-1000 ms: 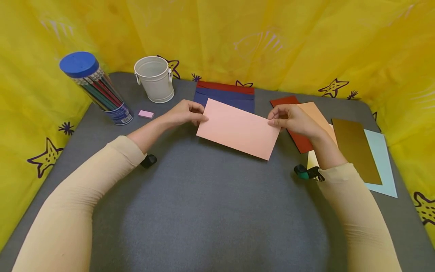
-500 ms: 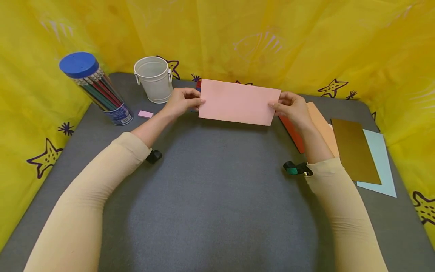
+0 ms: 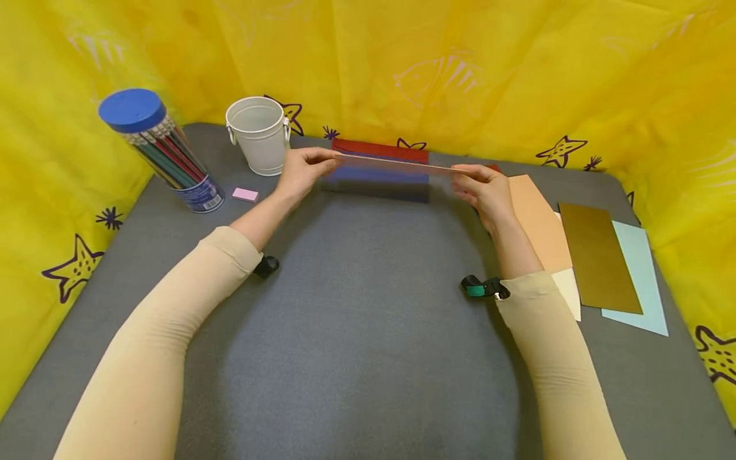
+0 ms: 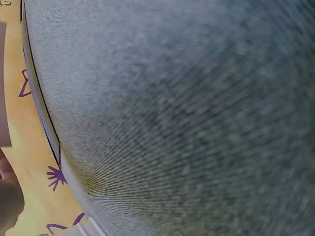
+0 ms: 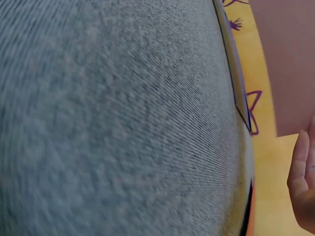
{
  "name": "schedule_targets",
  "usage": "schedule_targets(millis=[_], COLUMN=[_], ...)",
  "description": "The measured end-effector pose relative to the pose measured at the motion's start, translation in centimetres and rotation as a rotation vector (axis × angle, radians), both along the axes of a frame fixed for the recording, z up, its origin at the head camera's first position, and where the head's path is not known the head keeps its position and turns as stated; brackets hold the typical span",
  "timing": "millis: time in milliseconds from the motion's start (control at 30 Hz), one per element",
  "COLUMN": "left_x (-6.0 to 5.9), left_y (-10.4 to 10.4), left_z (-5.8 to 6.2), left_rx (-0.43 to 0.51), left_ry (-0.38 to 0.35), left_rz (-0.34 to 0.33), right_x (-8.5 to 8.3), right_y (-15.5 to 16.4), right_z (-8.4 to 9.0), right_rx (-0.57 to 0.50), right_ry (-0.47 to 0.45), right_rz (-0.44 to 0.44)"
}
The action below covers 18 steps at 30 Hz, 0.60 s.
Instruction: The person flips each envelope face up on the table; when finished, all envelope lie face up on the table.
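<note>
My left hand (image 3: 301,172) pinches the left end of a pink envelope (image 3: 397,164), thumb toward me. At its right end, my right hand (image 3: 483,190) pinches it too. Seen nearly edge-on from the head, the envelope is level and raised over the back of the table. Below and behind it lie a blue envelope (image 3: 391,185) and a red envelope (image 3: 379,147), overlapping. The right wrist view shows the flat underside of the pink envelope (image 5: 290,64) with the right fingers at its corner. Only a sliver of the left hand (image 4: 10,206) shows in the left wrist view.
To the left stand a blue-lidded tub of pencils (image 3: 163,153) and a white bucket (image 3: 260,137), with a pink eraser (image 3: 245,194) between. On the right lie an orange envelope (image 3: 540,223), a brown one (image 3: 600,255) and a light blue one (image 3: 644,281). A yellow curtain (image 3: 368,64) surrounds the table.
Both hands have lifted the pink envelope up and away toward the back. It has tilted from face-on to nearly edge-on, so the blue and red envelopes show again beneath it.
</note>
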<state>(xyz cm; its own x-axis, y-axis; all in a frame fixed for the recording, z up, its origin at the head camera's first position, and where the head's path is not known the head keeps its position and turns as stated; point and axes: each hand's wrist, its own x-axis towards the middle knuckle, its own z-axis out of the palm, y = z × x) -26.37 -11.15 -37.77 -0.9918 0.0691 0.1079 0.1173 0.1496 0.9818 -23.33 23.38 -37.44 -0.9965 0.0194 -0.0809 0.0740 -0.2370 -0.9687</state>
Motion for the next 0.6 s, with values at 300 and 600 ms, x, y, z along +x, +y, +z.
schedule_targets(millis=[300, 600], left_x=[-0.2, -0.5], left_y=[-0.2, -0.3], left_z=[-0.7, -1.2], left_rx=[0.055, 0.068], left_ry=[-0.138, -0.173], left_rz=[0.097, 0.123], right_x=[-0.4, -0.7], right_y=[-0.9, -1.9], right_z=[-0.2, -1.1], right_rx=[-0.047, -0.015], right_ry=[-0.046, -0.117], right_rz=[0.002, -0.04])
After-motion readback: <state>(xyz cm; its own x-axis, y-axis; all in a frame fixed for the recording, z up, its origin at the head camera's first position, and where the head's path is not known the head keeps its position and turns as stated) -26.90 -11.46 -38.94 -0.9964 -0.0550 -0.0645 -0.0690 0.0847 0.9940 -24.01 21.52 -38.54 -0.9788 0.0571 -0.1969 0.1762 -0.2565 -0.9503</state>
